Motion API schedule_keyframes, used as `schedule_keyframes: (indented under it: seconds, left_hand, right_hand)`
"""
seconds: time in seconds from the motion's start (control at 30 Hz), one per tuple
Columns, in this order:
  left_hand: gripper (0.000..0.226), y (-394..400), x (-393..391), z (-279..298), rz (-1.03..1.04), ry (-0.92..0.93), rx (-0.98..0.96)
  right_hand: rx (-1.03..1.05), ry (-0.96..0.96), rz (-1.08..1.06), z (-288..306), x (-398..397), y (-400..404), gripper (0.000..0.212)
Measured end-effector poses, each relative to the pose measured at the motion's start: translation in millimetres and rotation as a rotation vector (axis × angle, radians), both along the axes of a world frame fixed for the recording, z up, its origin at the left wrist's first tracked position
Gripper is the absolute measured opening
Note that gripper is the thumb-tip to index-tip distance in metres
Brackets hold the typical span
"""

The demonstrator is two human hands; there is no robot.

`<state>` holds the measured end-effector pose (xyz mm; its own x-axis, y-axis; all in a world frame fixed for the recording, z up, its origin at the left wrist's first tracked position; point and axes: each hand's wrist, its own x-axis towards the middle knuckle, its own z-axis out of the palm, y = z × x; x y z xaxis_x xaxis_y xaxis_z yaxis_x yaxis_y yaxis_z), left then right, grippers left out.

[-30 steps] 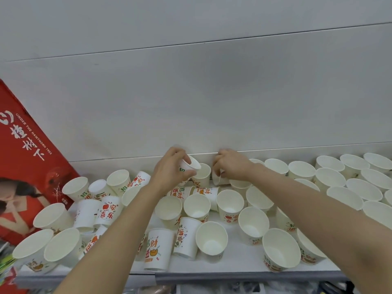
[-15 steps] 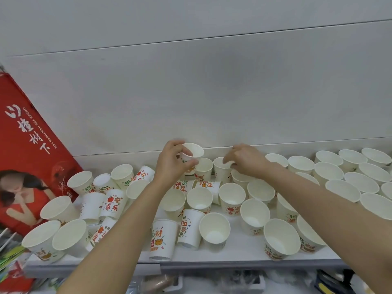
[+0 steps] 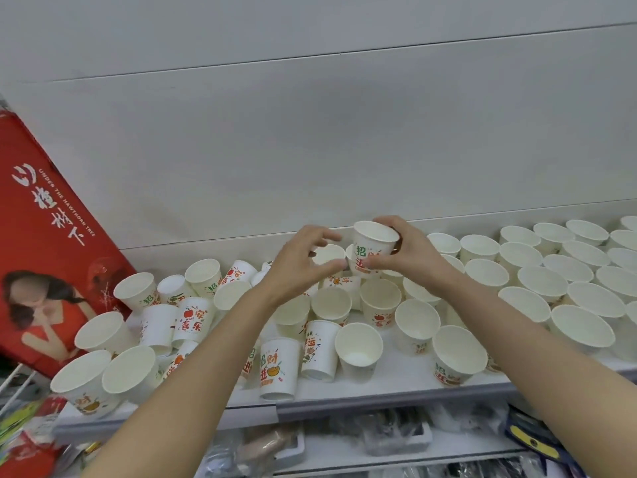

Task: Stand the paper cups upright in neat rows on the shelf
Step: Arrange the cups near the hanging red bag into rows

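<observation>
Many white paper cups with red and green print cover the white shelf. At the right they stand upright in rows; at the left and middle several lie tipped or upside down. My right hand grips one printed cup, mouth up, lifted a little above the cups at the back middle. My left hand hovers just left of it with fingers loosely curved and nothing held; an upright cup stands behind its fingers.
A red printed box leans against the wall at the shelf's left end. The grey back wall rises right behind the cups. Below the shelf's front edge lie packaged goods on a lower level.
My left hand has let go of the cup it held up. My right hand has left the back-row cups and now holds a printed cup raised between both hands.
</observation>
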<state>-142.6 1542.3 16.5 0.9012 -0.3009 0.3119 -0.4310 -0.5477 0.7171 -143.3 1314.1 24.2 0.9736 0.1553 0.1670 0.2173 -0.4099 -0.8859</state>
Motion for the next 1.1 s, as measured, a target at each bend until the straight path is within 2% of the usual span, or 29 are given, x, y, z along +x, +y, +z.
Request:
schedule_keyframes:
  seconds: [0.1,0.2,0.3,0.4,0.53,0.6,0.67,0.77,0.83,0.97,1.1]
  left_hand:
    - [0.026,13,-27,-13,-0.121,0.018,0.183]
    - [0.034,11,-65,-27,-0.206,0.028,0.255]
    - [0.037,4,-92,-55,-0.297,-0.152,0.420]
    - [0.017,0,-92,-72,-0.265,-0.298,0.437]
    - [0.012,-9,-84,-72,-0.160,-0.382,0.483]
    - [0.009,-15,-82,-72,-0.146,-0.361,0.506]
    - [0.015,-19,-82,-74,-0.158,-0.347,0.516]
    - [0.030,-10,-83,-73,-0.140,-0.336,0.426]
    - [0.030,7,-78,-69,-0.076,-0.335,0.376]
    - [0.029,34,-69,-55,0.067,-0.188,0.354]
    - [0.039,38,-73,-54,0.039,-0.113,0.420]
  right_hand:
    - [-0.019,0.027,-0.001,7,-42,-17,0.071]
    - [-0.094,0.040,-0.018,6,-85,-22,0.076]
    - [-0.165,0.002,-0.091,-4,-122,-20,0.081]
    - [-0.204,-0.048,-0.178,-18,-155,-13,0.081]
    - [-0.230,-0.060,-0.305,-45,-187,3,0.083]
    - [-0.262,-0.058,-0.358,-63,-192,15,0.085]
    - [-0.309,-0.086,-0.416,-81,-190,26,0.084]
    - [-0.375,-0.122,-0.490,-96,-184,40,0.083]
    - [-0.399,-0.123,-0.536,-101,-179,45,0.085]
    - [-0.392,-0.127,-0.590,-103,-171,53,0.091]
    - [-0.409,-0.191,-0.612,-103,-170,54,0.093]
